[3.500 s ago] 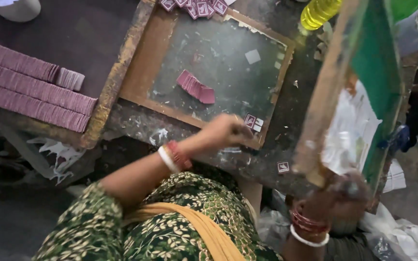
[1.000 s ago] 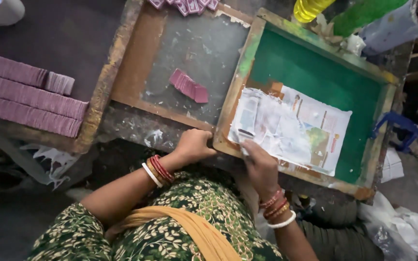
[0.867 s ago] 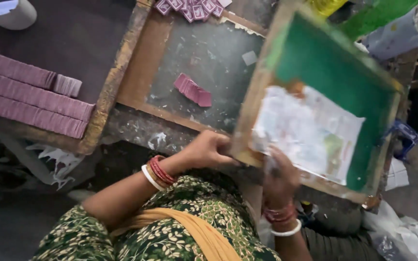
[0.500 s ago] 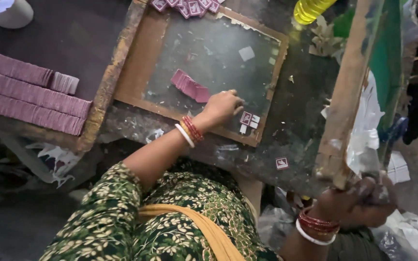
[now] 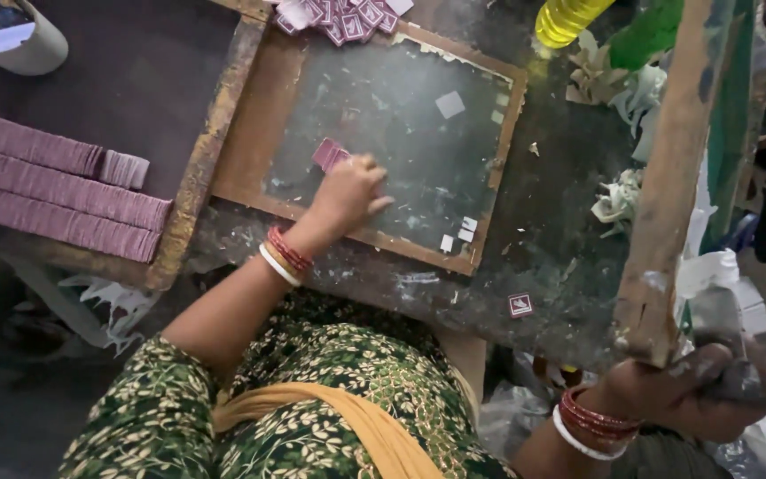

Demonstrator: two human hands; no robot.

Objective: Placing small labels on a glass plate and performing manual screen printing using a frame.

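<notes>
Now the left hand [image 5: 347, 191] has moved onto the pink cards [image 5: 330, 153].

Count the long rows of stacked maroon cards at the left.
3. The top row, the middle row and the bottom row lie side by side left of the wooden frame. Their left ends run out of view; more may be hidden.

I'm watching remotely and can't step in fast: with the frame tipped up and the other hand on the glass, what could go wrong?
1. The right hand alone props the wooden screen frame; a slip might drop it onto the left hand.
2. The left hand could scatter the small maroon stack on the glass plate.
</notes>
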